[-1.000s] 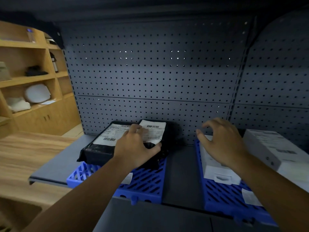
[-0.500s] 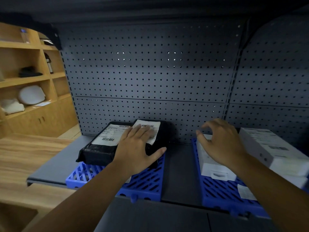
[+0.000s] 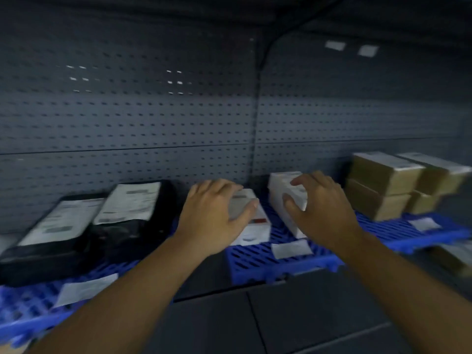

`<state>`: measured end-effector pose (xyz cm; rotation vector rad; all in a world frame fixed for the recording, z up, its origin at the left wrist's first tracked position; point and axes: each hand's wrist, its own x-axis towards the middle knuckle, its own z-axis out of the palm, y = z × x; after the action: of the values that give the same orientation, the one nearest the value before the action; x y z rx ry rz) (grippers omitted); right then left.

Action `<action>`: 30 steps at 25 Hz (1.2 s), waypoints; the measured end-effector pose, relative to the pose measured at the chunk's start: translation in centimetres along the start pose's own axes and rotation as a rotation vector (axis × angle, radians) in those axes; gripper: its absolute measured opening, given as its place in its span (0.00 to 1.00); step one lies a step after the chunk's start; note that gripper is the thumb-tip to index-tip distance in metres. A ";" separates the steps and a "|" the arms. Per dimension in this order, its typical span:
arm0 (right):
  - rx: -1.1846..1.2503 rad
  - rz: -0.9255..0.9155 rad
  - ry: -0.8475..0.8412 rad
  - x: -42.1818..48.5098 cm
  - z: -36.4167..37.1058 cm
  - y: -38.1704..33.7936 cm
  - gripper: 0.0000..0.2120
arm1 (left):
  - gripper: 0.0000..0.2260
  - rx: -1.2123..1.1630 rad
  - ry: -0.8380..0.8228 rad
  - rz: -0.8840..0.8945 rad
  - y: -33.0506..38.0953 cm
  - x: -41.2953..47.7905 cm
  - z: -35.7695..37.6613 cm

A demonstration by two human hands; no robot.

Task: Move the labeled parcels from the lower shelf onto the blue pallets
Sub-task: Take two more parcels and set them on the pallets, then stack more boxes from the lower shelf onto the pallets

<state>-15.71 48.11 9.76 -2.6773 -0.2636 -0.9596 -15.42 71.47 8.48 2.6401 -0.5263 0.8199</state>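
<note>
Squaring up white boxes looks like the step in hand, so take the right pallet (image 3: pixel 383 232) as your reference. Left of it, the left pallet (image 3: pixel 28 306) carries two black parcels (image 3: pixel 84 226), labels up, side by side and touching. On its far right end stand stacked brown boxes (image 3: pixel 393 185). On its near-left part lie the two white boxes — your left hand (image 3: pixel 217 215) rests on the flat box (image 3: pixel 251 221), fingers spread and lightly curled, thumb at its right edge; whether it grips or only presses, the blur hides. Your right hand (image 3: pixel 323 205) cups the taller box (image 3: pixel 286 194), thumb on its near face, fingers over the top. Keep both boxes labels-up and fully on the grid — slide rather than lift, and leave the loose paper slip (image 3: pixel 291 249) at the pallet's front edge uncovered.
</note>
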 end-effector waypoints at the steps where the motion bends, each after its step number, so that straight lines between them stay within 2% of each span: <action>1: -0.045 0.040 -0.003 -1.1 -1.1 1.5 0.18 | 0.32 -0.031 -0.019 0.032 1.5 0.5 0.9; 9: -0.260 0.307 0.043 -9.4 -8.5 13.7 0.19 | 0.27 -0.232 -0.106 0.271 15.0 2.4 8.1; 15: -0.340 0.468 0.024 -15.1 -12.1 26.8 0.18 | 0.22 -0.333 -0.128 0.533 29.7 4.3 15.1; 20: -0.420 0.602 -0.039 -19.4 -15.6 37.9 0.20 | 0.26 -0.398 -0.303 0.611 41.6 5.9 22.6; 25: -0.459 0.714 -0.032 -21.3 -18.2 47.1 0.22 | 0.25 -0.454 -0.418 0.602 49.7 8.3 29.8; 30: -0.501 0.793 -0.082 -21.3 -17.7 54.7 0.22 | 0.26 -0.487 -0.516 0.615 56.3 10.4 37.7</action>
<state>-27.94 -10.79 -1.97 -2.8100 1.0747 -0.7024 -14.17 4.04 -3.81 2.2105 -1.5037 0.0854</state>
